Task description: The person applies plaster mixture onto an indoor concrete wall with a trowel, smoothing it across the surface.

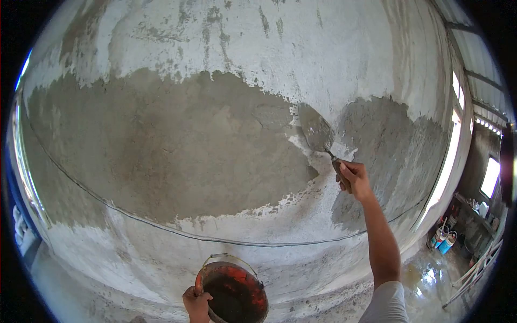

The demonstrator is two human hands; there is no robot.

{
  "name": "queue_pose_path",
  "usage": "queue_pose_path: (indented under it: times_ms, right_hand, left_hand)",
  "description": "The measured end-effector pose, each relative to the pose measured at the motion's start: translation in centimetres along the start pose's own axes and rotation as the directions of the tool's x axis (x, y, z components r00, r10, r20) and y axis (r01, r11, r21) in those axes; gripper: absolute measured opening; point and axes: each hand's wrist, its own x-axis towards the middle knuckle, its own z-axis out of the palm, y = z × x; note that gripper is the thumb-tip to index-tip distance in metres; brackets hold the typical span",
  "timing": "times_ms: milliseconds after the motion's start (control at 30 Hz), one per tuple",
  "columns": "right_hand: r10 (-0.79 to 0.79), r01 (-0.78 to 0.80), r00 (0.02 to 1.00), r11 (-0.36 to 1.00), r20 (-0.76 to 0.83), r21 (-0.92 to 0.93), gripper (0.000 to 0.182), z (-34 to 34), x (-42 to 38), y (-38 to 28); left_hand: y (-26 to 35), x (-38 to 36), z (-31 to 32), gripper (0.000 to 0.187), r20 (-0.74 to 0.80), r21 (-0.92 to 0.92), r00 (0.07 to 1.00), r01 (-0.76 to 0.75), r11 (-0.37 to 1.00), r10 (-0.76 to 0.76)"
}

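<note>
My right hand [353,179] is closed round the handle of a trowel [316,129]. The trowel's blade, smeared with wet mortar, lies against or very near the wall [323,202], at the right end of a broad grey patch of mortar [188,145]. Low in the view, my left hand [197,304] grips the rim of a red-orange bucket [253,277]. Dark grey material shows inside the bucket, and its wire handle stands up at the back. A second mortar patch [377,140] covers the wall to the right of the trowel.
A thin cable [258,245] runs across the wall below the patches. At the far right, several paint buckets [446,242] stand on a wet floor [425,277] near a cluttered shelf [476,212]. Pale poles [474,272] lean there. Bright window openings [449,156] line the right side.
</note>
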Motion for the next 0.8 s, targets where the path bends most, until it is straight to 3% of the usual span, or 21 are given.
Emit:
queue_pose_path:
  times_ms: [200,267,367,467,600,733,800]
  right_hand:
    - [-0.079,0.093,0.989,0.989,0.125,-0.115,0.036,7.7,1.8,-4.3]
    - [-0.182,0.247,0.957,0.920,0.227,-0.305,0.036,9.4,2.2,-3.1]
    - [-0.130,0.175,0.974,0.953,0.185,-0.249,0.037,8.6,3.1,-3.5]
    - [-0.007,0.026,0.996,0.974,0.086,-0.224,0.039,5.1,4.8,-4.3]
    - [-0.096,0.051,0.970,0.978,-0.222,-0.203,0.038,-0.2,6.0,-7.3]
    - [-0.181,0.121,0.959,0.957,-0.219,-0.263,0.036,-0.6,4.7,-8.3]
    - [-0.158,0.136,0.986,0.941,-0.048,-0.311,0.038,2.5,2.9,-8.7]
  left_hand:
    - [-0.2,0.1,0.2,0.033,0.002,0.120,0.999,-0.048,0.992,0.048]
    - [-0.2,0.0,0.1,0.031,-0.026,0.066,1.000,-0.013,0.998,0.014]
    - [0.4,-0.1,0.3,0.030,-0.073,0.152,0.997,0.004,0.988,0.007]
    - [-0.3,0.3,-0.3,0.029,-0.065,0.097,0.998,-0.003,0.995,0.009]
    - [-1.2,0.3,-0.5,0.030,-0.052,-0.002,0.999,-0.015,1.000,0.015]
    - [-1.1,0.9,-1.1,0.032,-0.046,0.135,0.999,-0.014,0.991,0.021]
    - [-2.1,1.1,-1.1,0.032,-0.023,0.170,0.999,-0.024,0.985,0.029]
